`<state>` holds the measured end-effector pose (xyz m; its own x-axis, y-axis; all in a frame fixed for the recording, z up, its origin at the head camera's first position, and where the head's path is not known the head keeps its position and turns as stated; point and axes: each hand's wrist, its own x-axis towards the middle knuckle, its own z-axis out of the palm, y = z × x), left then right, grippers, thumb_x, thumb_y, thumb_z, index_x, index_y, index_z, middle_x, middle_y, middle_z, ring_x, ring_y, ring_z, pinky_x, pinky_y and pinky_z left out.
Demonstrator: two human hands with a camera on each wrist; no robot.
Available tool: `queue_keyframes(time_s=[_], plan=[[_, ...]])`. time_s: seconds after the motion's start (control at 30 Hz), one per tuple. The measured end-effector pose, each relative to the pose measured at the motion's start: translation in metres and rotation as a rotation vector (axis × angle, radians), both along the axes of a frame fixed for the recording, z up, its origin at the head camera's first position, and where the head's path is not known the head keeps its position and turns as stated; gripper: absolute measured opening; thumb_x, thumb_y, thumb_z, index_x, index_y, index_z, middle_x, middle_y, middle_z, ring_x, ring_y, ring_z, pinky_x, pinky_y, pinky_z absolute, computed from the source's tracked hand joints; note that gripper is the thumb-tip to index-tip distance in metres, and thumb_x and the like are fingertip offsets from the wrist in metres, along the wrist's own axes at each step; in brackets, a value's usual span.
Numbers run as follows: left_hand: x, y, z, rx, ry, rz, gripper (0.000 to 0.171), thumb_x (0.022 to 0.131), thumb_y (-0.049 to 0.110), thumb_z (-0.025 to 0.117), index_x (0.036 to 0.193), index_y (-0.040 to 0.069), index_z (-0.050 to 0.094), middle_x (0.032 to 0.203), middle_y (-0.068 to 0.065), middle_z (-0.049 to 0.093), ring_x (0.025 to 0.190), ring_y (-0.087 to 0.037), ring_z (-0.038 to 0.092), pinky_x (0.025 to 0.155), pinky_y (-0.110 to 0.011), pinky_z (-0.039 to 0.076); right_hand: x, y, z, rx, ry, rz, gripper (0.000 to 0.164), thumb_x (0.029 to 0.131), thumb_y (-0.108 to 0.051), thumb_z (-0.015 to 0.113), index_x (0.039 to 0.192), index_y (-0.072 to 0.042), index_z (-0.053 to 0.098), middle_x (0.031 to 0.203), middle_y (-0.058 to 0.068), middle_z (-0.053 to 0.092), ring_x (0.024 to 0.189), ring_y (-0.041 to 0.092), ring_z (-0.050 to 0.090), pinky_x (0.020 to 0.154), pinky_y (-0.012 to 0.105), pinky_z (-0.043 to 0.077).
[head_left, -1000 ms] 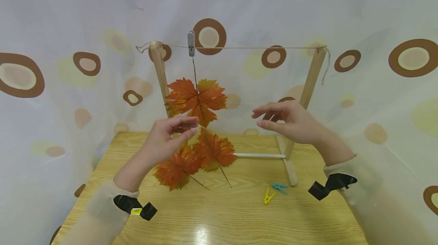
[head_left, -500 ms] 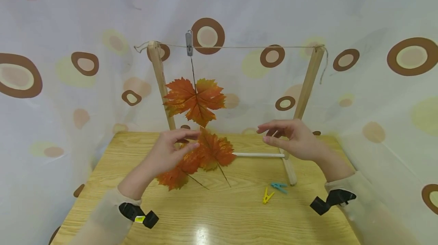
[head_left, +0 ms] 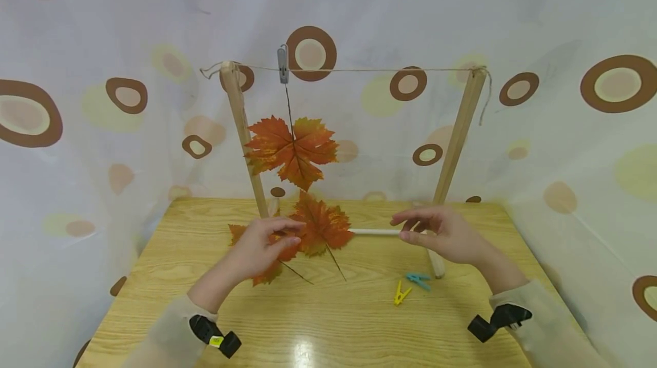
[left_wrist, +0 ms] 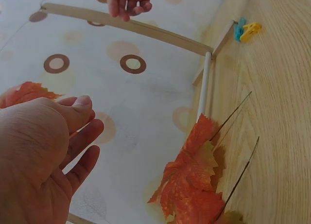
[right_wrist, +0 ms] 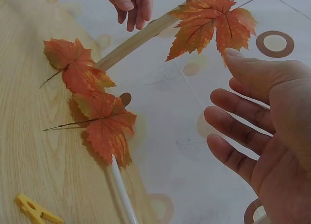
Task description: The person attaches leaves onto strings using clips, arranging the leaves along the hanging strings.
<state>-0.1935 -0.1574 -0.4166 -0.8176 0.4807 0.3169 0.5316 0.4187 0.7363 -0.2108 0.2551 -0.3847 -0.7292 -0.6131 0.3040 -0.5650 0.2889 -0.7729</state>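
An orange-red artificial maple leaf (head_left: 293, 148) hangs by its stem from a grey clothespin (head_left: 283, 64) on a string (head_left: 359, 70). Two similar leaves lie overlapping on the table: the right one (head_left: 320, 225) shows well, while the left one (head_left: 267, 272) is partly behind my left hand (head_left: 269, 245) in the head view. That hand hovers in the air with loosely bent fingers and holds nothing. My right hand (head_left: 436, 234) is likewise raised and holds nothing, in front of the frame's right foot. Below it on the table lie a blue clothespin (head_left: 418, 280) and a yellow clothespin (head_left: 402, 294).
The string is tied between two wooden posts, left (head_left: 241, 122) and right (head_left: 462, 128). A white rod (head_left: 374, 232) joins them low down, partly covered by leaves. Patterned sheeting surrounds the wooden table (head_left: 328, 322) at the back and sides.
Both hands have come down toward the table, the left also shifting slightly right. The hanging leaf, the leaves on the table and the clothespins stay in place.
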Motion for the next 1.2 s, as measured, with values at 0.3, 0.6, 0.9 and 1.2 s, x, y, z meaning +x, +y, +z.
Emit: queue_keyframes(time_s=[0.3,0.6,0.9,1.2], plan=[[0.000,-0.001,-0.021,-0.045,-0.020,0.006,0.032,0.101,0.011,0.074,0.133,0.013,0.074,0.129,-0.008,0.073,0.115,-0.023,0.071,0.093,-0.043,0.059,0.001,0.002,-0.019,-0.050,-0.018,0.066,0.030,0.099,0.006,0.070,0.129,0.003,0.071,0.119,0.009,0.074,0.097,0.023,0.070,0.079,0.035,0.060],[-0.003,-0.004,-0.040,-0.059,-0.058,0.005,0.031,0.100,0.010,0.075,0.130,0.012,0.075,0.124,-0.005,0.075,0.112,-0.027,0.072,0.091,-0.044,0.060,0.003,0.002,-0.033,-0.025,-0.024,0.073,0.031,0.099,0.005,0.070,0.129,-0.004,0.073,0.119,0.007,0.074,0.098,0.022,0.070,0.080,0.036,0.060],[-0.010,-0.008,-0.064,-0.080,-0.069,-0.014,0.032,0.098,0.003,0.076,0.129,0.009,0.076,0.126,-0.009,0.074,0.121,-0.031,0.068,0.098,-0.055,0.056,0.008,0.002,-0.043,-0.023,-0.045,0.078,0.029,0.099,0.003,0.071,0.127,-0.004,0.074,0.118,0.008,0.074,0.099,0.022,0.071,0.081,0.037,0.061],[-0.017,-0.008,-0.080,-0.107,-0.087,-0.088,0.032,0.096,0.004,0.078,0.128,0.003,0.076,0.127,-0.006,0.074,0.124,-0.032,0.066,0.101,-0.055,0.054,0.005,0.003,-0.059,-0.055,-0.040,0.116,0.032,0.098,0.005,0.072,0.129,-0.002,0.072,0.120,0.011,0.074,0.099,0.027,0.072,0.080,0.038,0.062]])
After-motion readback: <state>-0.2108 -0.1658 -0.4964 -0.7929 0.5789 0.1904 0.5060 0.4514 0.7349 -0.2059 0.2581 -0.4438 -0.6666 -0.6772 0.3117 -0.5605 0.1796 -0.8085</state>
